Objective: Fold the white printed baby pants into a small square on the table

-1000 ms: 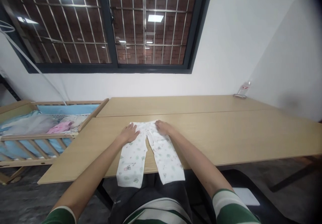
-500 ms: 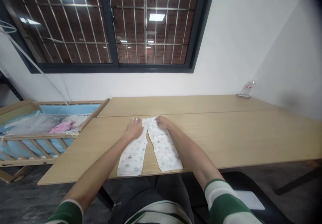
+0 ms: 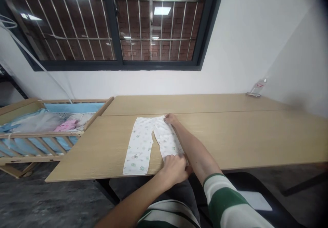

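Observation:
A pair of small white baby pants (image 3: 138,146) with a green and grey print lies flat on the wooden table, waistband away from me and legs apart. At the far right corner of the waistband, my right hand (image 3: 171,119) pinches the fabric. My left hand (image 3: 175,168) has crossed under my right forearm to the hem of the right leg, its fingers curled over the cloth there and covering the hem. The left leg of the pants lies untouched.
The table (image 3: 243,135) runs far to the right, with a clear plastic bottle (image 3: 258,87) by the wall. To the left stands a wooden crib (image 3: 38,135) with blue lining and bedding. A barred window (image 3: 156,26) is ahead. A black chair (image 3: 246,183) is at lower right.
My left hand has let go of the waistband's left side and moved down and right to the right leg's hem. My right hand stays at the waistband. The view has shifted slightly.

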`<action>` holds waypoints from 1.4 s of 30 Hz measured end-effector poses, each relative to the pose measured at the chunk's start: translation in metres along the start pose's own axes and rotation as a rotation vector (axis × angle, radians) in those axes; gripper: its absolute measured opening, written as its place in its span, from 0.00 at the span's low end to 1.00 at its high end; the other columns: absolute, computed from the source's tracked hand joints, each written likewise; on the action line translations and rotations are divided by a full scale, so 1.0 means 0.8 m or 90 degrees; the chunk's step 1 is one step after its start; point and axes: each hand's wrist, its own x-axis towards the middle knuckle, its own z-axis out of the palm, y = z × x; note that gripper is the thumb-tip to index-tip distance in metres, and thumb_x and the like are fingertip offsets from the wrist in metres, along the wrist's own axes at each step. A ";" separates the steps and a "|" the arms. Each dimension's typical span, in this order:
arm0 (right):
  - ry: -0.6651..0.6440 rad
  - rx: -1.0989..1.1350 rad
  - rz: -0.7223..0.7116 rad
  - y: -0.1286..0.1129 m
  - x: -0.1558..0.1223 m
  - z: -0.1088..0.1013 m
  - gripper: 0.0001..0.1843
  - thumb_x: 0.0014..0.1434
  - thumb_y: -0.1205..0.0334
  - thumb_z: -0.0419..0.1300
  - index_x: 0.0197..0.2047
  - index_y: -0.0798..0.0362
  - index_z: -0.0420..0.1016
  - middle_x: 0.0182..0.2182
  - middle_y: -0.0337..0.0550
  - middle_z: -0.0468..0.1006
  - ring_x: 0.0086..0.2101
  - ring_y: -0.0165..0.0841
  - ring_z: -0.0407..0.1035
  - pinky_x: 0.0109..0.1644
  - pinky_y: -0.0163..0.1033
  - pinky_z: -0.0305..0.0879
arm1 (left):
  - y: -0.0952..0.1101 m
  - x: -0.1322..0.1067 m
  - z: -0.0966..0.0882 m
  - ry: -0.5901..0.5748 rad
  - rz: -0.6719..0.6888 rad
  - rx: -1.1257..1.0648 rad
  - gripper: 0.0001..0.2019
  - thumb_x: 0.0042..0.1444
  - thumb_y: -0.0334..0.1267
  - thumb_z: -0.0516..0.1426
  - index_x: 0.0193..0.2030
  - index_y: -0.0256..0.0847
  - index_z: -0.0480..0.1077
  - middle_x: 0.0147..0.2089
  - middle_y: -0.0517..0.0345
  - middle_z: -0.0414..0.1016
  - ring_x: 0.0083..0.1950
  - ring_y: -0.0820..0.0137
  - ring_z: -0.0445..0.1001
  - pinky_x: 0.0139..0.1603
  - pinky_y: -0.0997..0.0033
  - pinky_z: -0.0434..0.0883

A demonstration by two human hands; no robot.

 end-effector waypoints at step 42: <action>-0.045 0.054 -0.150 -0.191 -0.045 0.144 0.08 0.56 0.65 0.61 0.41 0.51 0.69 0.35 0.41 0.77 0.35 0.34 0.70 0.38 0.35 0.64 | -0.180 -0.201 -0.027 0.258 -0.374 -0.137 0.17 0.65 0.46 0.50 0.25 0.44 0.64 0.24 0.58 0.75 0.28 0.64 0.74 0.30 0.70 0.62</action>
